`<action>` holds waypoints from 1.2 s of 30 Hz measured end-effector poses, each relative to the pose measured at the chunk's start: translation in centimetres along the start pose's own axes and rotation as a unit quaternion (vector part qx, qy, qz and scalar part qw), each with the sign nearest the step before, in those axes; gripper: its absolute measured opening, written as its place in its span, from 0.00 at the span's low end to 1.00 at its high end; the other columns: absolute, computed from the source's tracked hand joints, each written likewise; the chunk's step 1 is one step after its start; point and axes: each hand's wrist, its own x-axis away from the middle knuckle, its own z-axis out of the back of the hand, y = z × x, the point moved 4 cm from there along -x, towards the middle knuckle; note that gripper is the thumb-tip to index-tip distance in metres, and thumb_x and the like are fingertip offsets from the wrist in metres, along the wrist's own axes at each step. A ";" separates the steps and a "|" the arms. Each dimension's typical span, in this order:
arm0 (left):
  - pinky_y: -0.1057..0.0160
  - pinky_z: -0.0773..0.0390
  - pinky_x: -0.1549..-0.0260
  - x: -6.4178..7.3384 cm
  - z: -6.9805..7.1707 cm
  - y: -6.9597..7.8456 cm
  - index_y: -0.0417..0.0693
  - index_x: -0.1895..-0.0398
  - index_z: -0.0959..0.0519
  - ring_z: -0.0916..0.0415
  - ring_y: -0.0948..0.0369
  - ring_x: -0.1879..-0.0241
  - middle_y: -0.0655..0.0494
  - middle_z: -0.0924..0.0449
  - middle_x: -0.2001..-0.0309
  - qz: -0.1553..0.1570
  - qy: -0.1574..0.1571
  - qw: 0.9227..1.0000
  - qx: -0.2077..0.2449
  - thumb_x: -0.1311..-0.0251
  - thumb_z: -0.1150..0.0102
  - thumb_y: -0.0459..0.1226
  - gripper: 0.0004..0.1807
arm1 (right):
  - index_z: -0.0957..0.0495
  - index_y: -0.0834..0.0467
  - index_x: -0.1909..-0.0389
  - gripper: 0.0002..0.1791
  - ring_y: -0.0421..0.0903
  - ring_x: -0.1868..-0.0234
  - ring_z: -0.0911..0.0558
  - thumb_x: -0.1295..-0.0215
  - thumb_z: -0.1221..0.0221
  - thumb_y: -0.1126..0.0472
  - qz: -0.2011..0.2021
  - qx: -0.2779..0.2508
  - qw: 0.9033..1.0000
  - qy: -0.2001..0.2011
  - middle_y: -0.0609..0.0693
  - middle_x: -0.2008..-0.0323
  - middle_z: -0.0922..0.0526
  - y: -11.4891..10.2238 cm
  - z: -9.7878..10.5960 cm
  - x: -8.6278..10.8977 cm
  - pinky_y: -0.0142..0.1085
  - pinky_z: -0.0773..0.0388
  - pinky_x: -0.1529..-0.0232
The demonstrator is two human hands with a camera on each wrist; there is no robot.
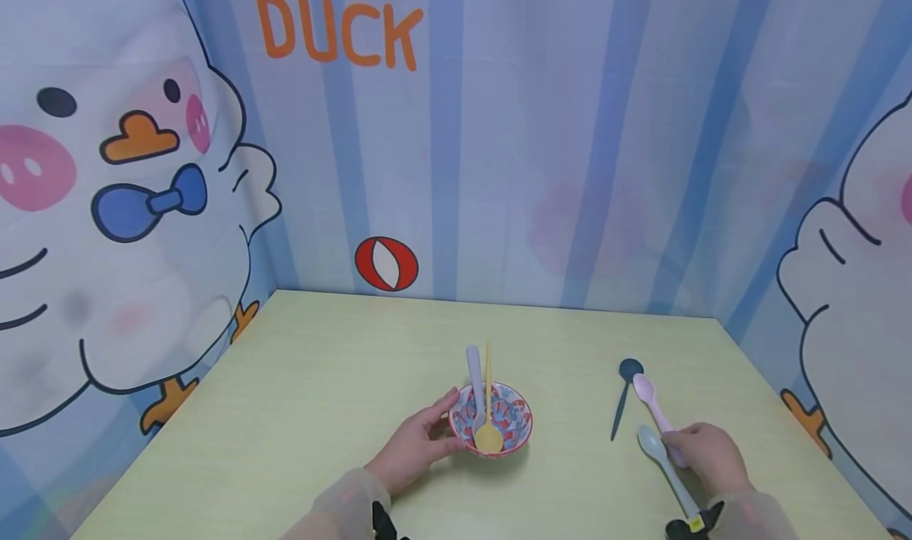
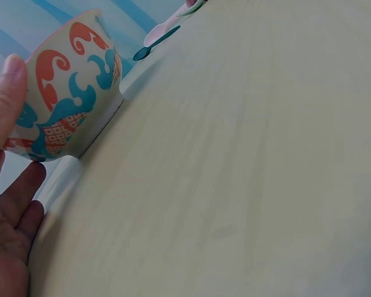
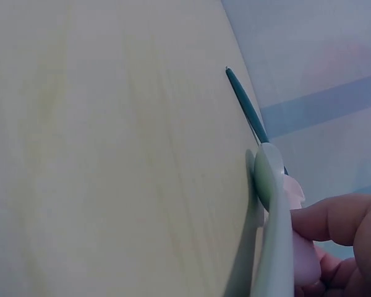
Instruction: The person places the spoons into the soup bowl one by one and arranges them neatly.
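Note:
My left hand (image 1: 416, 445) holds the left side of a patterned bowl (image 1: 516, 418), thumb and fingers set against its wall. Red and teal swirls cover the bowl's outside in the left wrist view. Inside it lean a lavender spoon (image 1: 474, 375) and a yellow spoon (image 1: 488, 438), handles pointing up and away. Over on the right, my right hand (image 1: 711, 454) pinches the handle of a pink spoon (image 1: 651, 400). Beside that hand lies a pale green spoon (image 1: 667, 462), which partly hides the pink spoon (image 3: 306, 265) in the right wrist view.
A dark teal spoon (image 1: 630, 369) lies just beyond the pink one, its handle toward me. The pale yellow table (image 1: 342, 366) meets a blue striped curtain (image 1: 492, 168) at the back. A dark strap with a yellow tag (image 1: 696, 522) sits at the right wrist.

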 end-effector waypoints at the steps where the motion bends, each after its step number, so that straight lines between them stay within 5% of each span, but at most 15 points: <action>1: 0.60 0.29 0.41 0.0 0.0 0.0 0.59 0.27 0.41 0.33 0.51 0.36 0.59 0.51 0.25 0.000 0.000 1.000 -0.002 0.44 0.34 0.41 0.41 | 0.22 0.71 0.62 0.21 0.53 0.66 0.26 0.41 0.40 0.54 0.000 0.001 1.000 0.003 0.57 0.70 0.20 0.0 0.0 0.0 0.40 0.32 0.68; 15: 0.58 0.31 0.40 0.1 0.0 0.0 0.60 0.27 0.41 0.34 0.52 0.36 0.61 0.51 0.25 0.004 0.000 1.000 -0.004 0.44 0.34 0.42 0.41 | 0.26 0.75 0.54 0.25 0.51 0.69 0.25 0.36 0.42 0.54 -0.040 -0.053 0.998 0.003 0.57 0.73 0.20 0.3 0.2 0.1 0.39 0.29 0.70; 24: 0.56 0.33 0.38 0.0 0.0 0.0 0.59 0.27 0.40 0.34 0.52 0.36 0.60 0.50 0.25 -0.003 0.002 1.000 -0.007 0.44 0.34 0.41 0.41 | 0.28 0.78 0.52 0.24 0.53 0.66 0.26 0.41 0.42 0.61 -0.027 -0.063 0.997 -0.026 0.61 0.69 0.21 0.2 0.8 -0.1 0.40 0.28 0.68; 31: 0.55 0.35 0.36 -0.1 0.0 -0.1 0.60 0.27 0.40 0.35 0.53 0.35 0.61 0.50 0.25 0.000 0.003 1.000 -0.009 0.44 0.33 0.42 0.41 | 0.29 0.78 0.51 0.26 0.54 0.65 0.26 0.42 0.45 0.60 -0.040 -0.065 0.997 -0.008 0.60 0.68 0.21 0.0 1.4 0.0 0.43 0.28 0.65; 36: 0.55 0.35 0.37 -0.1 0.0 -0.2 0.61 0.27 0.40 0.35 0.54 0.35 0.64 0.50 0.25 0.006 0.005 1.000 -0.006 0.45 0.33 0.43 0.41 | 0.31 0.79 0.48 0.25 0.50 0.69 0.25 0.37 0.48 0.61 -0.035 -0.118 0.992 0.015 0.57 0.72 0.21 0.1 1.6 -0.1 0.38 0.29 0.70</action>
